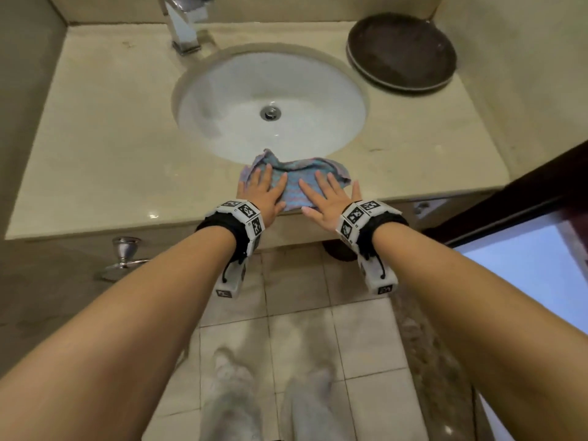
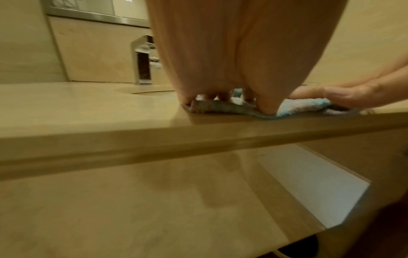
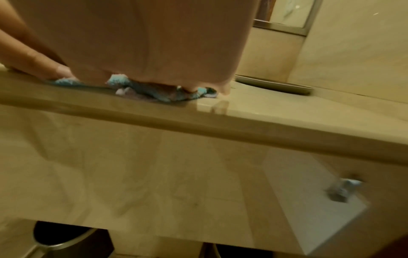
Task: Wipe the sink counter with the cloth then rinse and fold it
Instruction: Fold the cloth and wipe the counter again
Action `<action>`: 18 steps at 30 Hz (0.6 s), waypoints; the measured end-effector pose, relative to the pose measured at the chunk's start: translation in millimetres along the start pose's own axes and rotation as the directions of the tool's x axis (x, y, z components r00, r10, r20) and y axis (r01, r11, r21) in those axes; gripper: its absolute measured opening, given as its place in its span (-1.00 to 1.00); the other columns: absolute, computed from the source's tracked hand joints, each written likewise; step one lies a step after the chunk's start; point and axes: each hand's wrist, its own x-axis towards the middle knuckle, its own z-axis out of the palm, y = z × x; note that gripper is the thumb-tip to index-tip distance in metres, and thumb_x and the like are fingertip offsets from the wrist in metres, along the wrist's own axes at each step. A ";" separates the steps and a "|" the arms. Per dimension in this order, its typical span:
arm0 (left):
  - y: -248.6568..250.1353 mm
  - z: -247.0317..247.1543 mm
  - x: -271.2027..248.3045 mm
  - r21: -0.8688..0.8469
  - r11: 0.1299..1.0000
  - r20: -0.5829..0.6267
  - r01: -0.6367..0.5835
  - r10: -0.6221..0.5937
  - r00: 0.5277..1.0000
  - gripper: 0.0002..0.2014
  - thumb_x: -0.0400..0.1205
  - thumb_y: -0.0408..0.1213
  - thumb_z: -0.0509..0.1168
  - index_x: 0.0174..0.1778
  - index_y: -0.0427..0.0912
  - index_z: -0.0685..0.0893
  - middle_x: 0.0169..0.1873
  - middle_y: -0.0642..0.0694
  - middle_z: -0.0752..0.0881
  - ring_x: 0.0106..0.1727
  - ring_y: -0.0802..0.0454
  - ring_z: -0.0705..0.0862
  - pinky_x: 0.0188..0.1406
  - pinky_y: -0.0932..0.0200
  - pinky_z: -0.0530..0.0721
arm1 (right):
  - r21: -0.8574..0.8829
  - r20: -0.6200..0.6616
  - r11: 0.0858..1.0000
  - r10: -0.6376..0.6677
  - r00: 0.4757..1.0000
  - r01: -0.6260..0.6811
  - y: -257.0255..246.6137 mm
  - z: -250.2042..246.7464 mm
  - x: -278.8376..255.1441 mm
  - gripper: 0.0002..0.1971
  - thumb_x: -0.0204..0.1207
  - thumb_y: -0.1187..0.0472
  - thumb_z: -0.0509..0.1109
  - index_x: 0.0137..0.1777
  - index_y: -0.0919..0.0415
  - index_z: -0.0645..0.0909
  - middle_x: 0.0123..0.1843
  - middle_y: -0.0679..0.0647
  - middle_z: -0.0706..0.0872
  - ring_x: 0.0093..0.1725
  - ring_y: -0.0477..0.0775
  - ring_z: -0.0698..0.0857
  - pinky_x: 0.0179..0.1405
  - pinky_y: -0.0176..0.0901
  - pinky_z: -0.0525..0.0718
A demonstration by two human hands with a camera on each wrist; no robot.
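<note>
A blue and pink cloth [image 1: 294, 183] lies flat on the beige stone counter [image 1: 105, 160] at its front edge, just before the white oval sink [image 1: 270, 100]. My left hand [image 1: 264, 192] presses flat on the cloth's left half with fingers straight. On the right half my right hand [image 1: 324, 198] lies flat too, fingers spread. In the left wrist view the cloth [image 2: 293, 109] shows under the palm [image 2: 243, 52], with the right hand's fingers [image 2: 353, 96] beside it. The right wrist view shows the bunched cloth [image 3: 163, 94] under the right palm [image 3: 143, 43].
A chrome tap [image 1: 184, 23] stands behind the sink. At the counter's back right sits a dark round plate [image 1: 401, 52]. Walls close the counter on the left, back and right. Below are a chrome fitting [image 1: 125, 256], a tiled floor [image 1: 318, 329] and a bin [image 3: 66, 239].
</note>
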 end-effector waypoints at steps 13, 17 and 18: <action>154.9 -40.2 81.9 0.063 0.985 0.003 -0.158 0.158 0.987 -0.40 0.72 0.02 -0.05 0.66 0.02 -0.10 0.67 -0.20 -0.14 0.68 -0.19 -0.10 0.64 -0.19 -0.24 | 0.125 -0.007 0.978 0.169 0.986 -0.167 158.2 0.8 -42.5 -0.40 0.64 -0.27 -0.16 0.62 -0.26 -0.29 0.69 -0.04 -0.35 0.68 0.07 -0.31 0.56 0.44 -0.28; 172.9 -52.8 114.9 0.060 0.981 0.003 -0.183 0.183 0.983 -0.41 0.73 0.03 -0.07 0.66 0.03 -0.11 0.67 -0.19 -0.17 0.69 -0.18 -0.14 0.64 -0.18 -0.24 | 0.118 -0.009 0.971 0.211 0.977 -0.208 186.7 -10.2 -26.9 -0.38 0.63 -0.28 -0.15 0.62 -0.25 -0.29 0.69 -0.02 -0.33 0.69 0.10 -0.29 0.56 0.43 -0.26; 176.7 -56.4 125.4 0.057 0.980 0.001 -0.190 0.191 0.982 -0.41 0.73 0.03 -0.08 0.66 0.04 -0.12 0.67 -0.18 -0.17 0.69 -0.18 -0.14 0.64 -0.18 -0.23 | 0.121 -0.014 0.967 0.227 0.974 -0.223 193.8 -13.5 -21.3 -0.37 0.62 -0.29 -0.14 0.62 -0.25 -0.29 0.70 -0.02 -0.33 0.69 0.10 -0.29 0.56 0.44 -0.25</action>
